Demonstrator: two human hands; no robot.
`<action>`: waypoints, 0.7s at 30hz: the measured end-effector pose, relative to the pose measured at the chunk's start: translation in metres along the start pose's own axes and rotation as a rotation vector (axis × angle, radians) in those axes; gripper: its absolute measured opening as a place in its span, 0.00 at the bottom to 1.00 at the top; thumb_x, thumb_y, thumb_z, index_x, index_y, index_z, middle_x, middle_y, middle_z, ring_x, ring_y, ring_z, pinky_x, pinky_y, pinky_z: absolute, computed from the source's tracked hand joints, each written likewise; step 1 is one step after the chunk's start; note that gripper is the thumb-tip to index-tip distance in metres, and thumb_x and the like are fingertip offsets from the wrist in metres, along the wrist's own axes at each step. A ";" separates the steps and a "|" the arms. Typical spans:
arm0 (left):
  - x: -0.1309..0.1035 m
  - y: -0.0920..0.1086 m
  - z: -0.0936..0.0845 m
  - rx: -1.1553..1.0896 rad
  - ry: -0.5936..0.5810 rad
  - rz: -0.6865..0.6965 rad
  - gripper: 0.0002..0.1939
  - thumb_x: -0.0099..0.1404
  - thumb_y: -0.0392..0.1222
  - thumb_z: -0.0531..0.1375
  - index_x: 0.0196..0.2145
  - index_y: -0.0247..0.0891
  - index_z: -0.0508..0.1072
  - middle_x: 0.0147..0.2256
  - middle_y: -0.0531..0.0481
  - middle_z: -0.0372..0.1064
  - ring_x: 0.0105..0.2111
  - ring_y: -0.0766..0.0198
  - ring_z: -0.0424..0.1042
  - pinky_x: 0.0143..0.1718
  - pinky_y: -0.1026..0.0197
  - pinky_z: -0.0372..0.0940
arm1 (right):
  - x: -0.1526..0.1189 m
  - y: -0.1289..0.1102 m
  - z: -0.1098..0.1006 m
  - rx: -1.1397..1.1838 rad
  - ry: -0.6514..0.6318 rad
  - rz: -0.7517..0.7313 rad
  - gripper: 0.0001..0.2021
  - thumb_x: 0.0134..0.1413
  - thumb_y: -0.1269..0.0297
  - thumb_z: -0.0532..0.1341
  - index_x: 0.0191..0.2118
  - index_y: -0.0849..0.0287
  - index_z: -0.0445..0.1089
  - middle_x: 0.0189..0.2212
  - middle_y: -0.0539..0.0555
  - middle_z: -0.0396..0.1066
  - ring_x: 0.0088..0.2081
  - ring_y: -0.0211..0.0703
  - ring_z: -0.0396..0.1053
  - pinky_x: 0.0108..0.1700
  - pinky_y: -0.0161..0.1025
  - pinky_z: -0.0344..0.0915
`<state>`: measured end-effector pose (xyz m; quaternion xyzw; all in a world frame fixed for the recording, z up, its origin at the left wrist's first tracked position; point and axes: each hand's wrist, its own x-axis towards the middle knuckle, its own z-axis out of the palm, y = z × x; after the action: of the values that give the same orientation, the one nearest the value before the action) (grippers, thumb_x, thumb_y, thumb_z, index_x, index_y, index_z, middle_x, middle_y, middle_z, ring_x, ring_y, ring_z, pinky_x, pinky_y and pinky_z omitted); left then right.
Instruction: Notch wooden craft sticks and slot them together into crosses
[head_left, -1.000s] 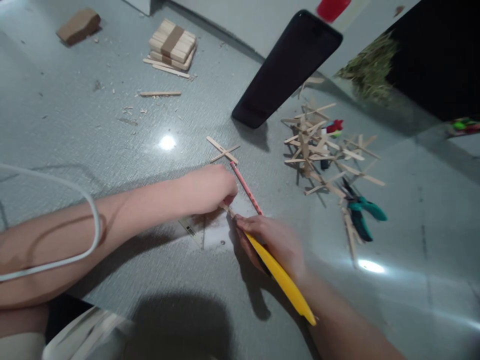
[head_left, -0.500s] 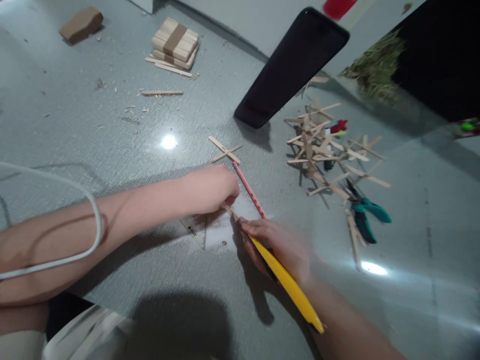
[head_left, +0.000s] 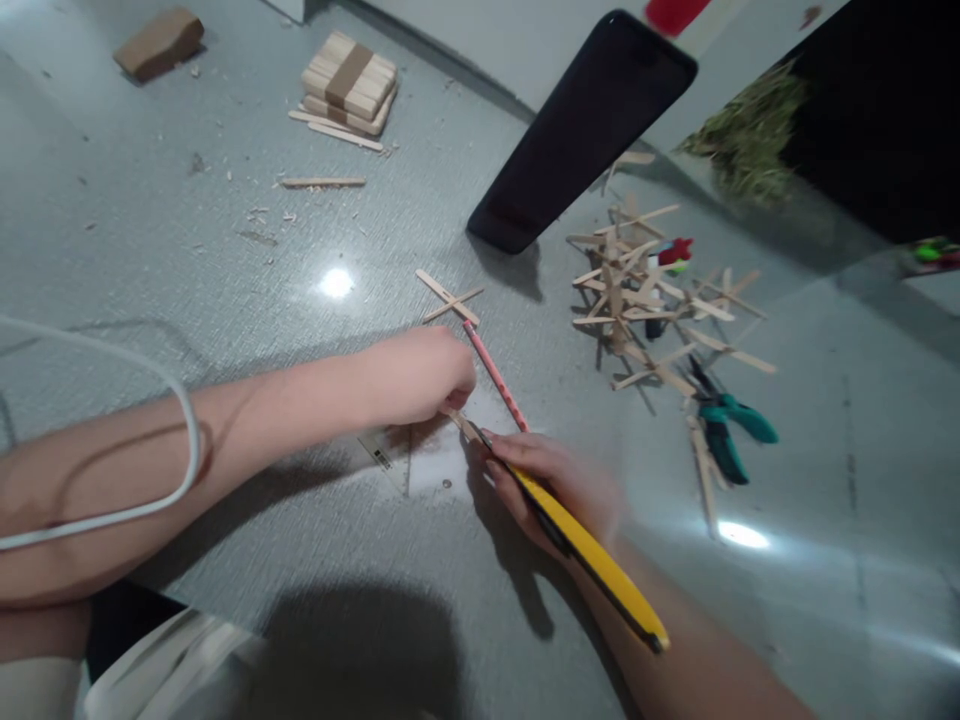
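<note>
Right hand (head_left: 559, 480) wrapped tight around a yellow utility knife (head_left: 592, 553), index finger laid along the top, blade tip down at the wooden stick (head_left: 466, 427). Hand blurred, finger detail soft. Left hand (head_left: 420, 372) is a loose fist, fingertips pinching or pinning the far end of that same stick down on the grey floor (head_left: 150, 250); exact finger contact hidden under the knuckles. The stick lies between both hands, over a clear ruler (head_left: 390, 455), just beside a pink pencil (head_left: 495, 377).

Handling, by judgement: the stick looks thin, light, stiff and brittle, likely to split along the grain or skid on the glossy floor, so it wants firm pinning close to the cut, fingers kept off the blade line. The knife is rigid, best held by its plastic body.

Pose: left forearm comes in low from the left, nearly flat to the floor, wrist bent down. Right forearm comes up from bottom right, wrist straight, knife handle trailing back along the arm.

Around: a small stick cross (head_left: 448, 298) just beyond the pencil, a pile of glued sticks (head_left: 645, 295) to the right, teal-handled pliers (head_left: 724, 425) near it, a dark phone (head_left: 581, 130) propped up, a banded stick bundle (head_left: 349, 85) far off, a white cable (head_left: 150, 400) over the left arm.
</note>
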<state>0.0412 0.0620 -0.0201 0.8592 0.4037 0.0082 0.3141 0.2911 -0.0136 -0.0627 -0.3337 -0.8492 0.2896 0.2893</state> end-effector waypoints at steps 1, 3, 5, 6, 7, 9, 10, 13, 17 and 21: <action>0.000 0.000 0.000 0.004 -0.002 0.000 0.10 0.62 0.29 0.63 0.35 0.37 0.86 0.35 0.44 0.81 0.36 0.58 0.75 0.37 0.58 0.61 | 0.001 -0.002 0.001 -0.024 0.045 -0.009 0.12 0.70 0.68 0.65 0.53 0.44 0.77 0.40 0.52 0.85 0.37 0.53 0.84 0.36 0.48 0.83; 0.000 0.000 0.001 0.014 0.002 0.004 0.11 0.62 0.29 0.63 0.35 0.37 0.86 0.35 0.45 0.81 0.36 0.58 0.76 0.38 0.58 0.62 | 0.004 -0.004 0.003 -0.066 0.112 -0.029 0.15 0.68 0.69 0.67 0.55 0.43 0.76 0.41 0.52 0.85 0.37 0.53 0.85 0.37 0.49 0.83; 0.000 -0.001 0.001 0.019 0.010 0.010 0.10 0.61 0.29 0.63 0.35 0.37 0.86 0.35 0.45 0.81 0.36 0.57 0.76 0.38 0.58 0.62 | 0.007 -0.005 0.005 -0.069 0.103 -0.046 0.16 0.67 0.70 0.67 0.55 0.42 0.75 0.41 0.52 0.85 0.37 0.53 0.85 0.37 0.49 0.83; 0.000 -0.001 0.001 0.019 0.014 0.016 0.10 0.61 0.29 0.63 0.35 0.37 0.86 0.35 0.45 0.81 0.36 0.57 0.76 0.37 0.58 0.62 | 0.008 -0.005 0.005 -0.065 0.095 -0.043 0.17 0.67 0.70 0.67 0.56 0.42 0.75 0.41 0.51 0.85 0.37 0.53 0.85 0.37 0.49 0.83; 0.000 -0.001 0.002 0.019 0.014 0.020 0.10 0.61 0.29 0.64 0.34 0.37 0.85 0.34 0.45 0.81 0.36 0.57 0.77 0.37 0.58 0.62 | 0.008 -0.005 0.005 -0.061 0.093 -0.045 0.17 0.67 0.70 0.67 0.56 0.41 0.75 0.41 0.51 0.85 0.37 0.53 0.85 0.36 0.49 0.83; 0.000 -0.001 0.002 0.022 0.013 0.021 0.10 0.61 0.29 0.64 0.34 0.37 0.85 0.34 0.45 0.81 0.36 0.57 0.77 0.37 0.59 0.62 | 0.009 -0.005 0.005 -0.051 0.088 -0.049 0.18 0.67 0.71 0.67 0.56 0.41 0.74 0.41 0.51 0.85 0.37 0.53 0.85 0.36 0.49 0.83; 0.000 0.000 0.002 0.022 0.014 0.021 0.10 0.61 0.29 0.64 0.34 0.37 0.85 0.34 0.45 0.81 0.36 0.58 0.77 0.37 0.59 0.62 | 0.009 -0.006 0.005 -0.051 0.087 -0.053 0.19 0.67 0.71 0.66 0.57 0.40 0.74 0.41 0.50 0.85 0.37 0.52 0.85 0.36 0.49 0.83; 0.000 0.000 0.002 0.023 0.022 0.029 0.09 0.61 0.28 0.64 0.34 0.37 0.85 0.33 0.46 0.81 0.35 0.58 0.76 0.36 0.59 0.61 | 0.010 -0.007 0.005 -0.080 0.093 -0.052 0.19 0.67 0.71 0.67 0.57 0.40 0.74 0.41 0.50 0.85 0.36 0.52 0.85 0.36 0.49 0.83; 0.000 0.000 0.002 0.039 0.032 0.041 0.09 0.60 0.28 0.64 0.33 0.36 0.84 0.33 0.46 0.81 0.34 0.58 0.76 0.36 0.59 0.62 | 0.010 -0.007 0.006 -0.097 0.098 -0.053 0.20 0.66 0.72 0.67 0.57 0.40 0.74 0.39 0.50 0.86 0.36 0.52 0.85 0.37 0.48 0.83; 0.001 0.000 0.002 0.050 0.024 0.042 0.09 0.61 0.29 0.63 0.34 0.37 0.84 0.34 0.45 0.81 0.36 0.57 0.77 0.37 0.58 0.63 | 0.009 -0.005 0.005 -0.110 0.099 -0.065 0.18 0.66 0.71 0.67 0.56 0.41 0.75 0.40 0.50 0.86 0.37 0.52 0.85 0.38 0.48 0.83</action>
<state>0.0421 0.0614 -0.0217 0.8749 0.3894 0.0150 0.2875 0.2797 -0.0116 -0.0601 -0.3353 -0.8589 0.2160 0.3214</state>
